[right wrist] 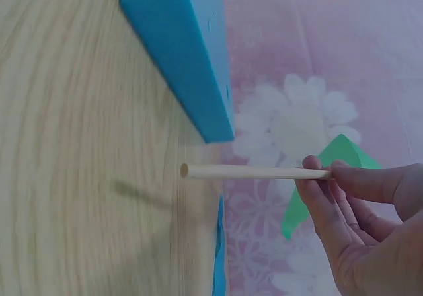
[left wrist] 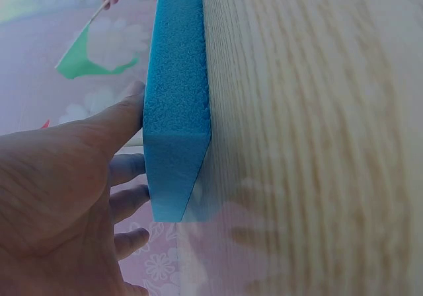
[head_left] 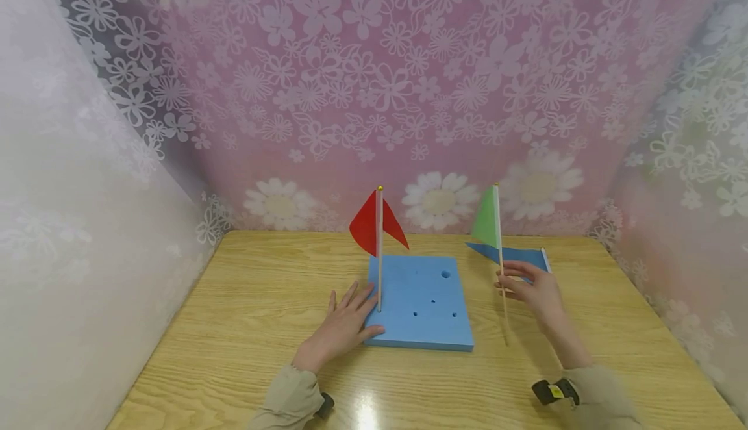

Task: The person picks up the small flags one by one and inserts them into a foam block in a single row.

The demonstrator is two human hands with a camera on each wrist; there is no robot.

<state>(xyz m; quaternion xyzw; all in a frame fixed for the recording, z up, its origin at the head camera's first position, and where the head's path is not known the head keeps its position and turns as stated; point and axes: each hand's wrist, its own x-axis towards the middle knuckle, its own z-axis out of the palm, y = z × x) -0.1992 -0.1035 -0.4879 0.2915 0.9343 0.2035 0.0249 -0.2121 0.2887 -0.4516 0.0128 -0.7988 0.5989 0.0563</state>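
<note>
Green cloth on a thin wooden stick: that is the green flag (head_left: 487, 221) your right hand (head_left: 534, 290) pinches partway down its stick between thumb and fingertips (right wrist: 317, 193), the fingers curled round it. You hold it nearly upright, just to the right of the blue foam block (head_left: 429, 316), and the stick's bare lower end hangs clear above the tabletop (head_left: 245, 300), as the right wrist view shows. Your left hand (head_left: 341, 326) lies flat with its fingers straight and spread, pressed against the block's left edge, thumb along the near corner; it grips nothing. The foam block sits flat in the middle of the tabletop, with several small holes in its top face. A red flag (head_left: 374, 225) stands upright in a hole near the block's left side, just beside your left fingertips (head_left: 362, 293). A blue flag (head_left: 514, 256) lies flat on the tabletop behind your right hand, its white stick tip pointing right. Flowered pink and white curtains (head_left: 374, 79) close the space in on three sides.
</note>
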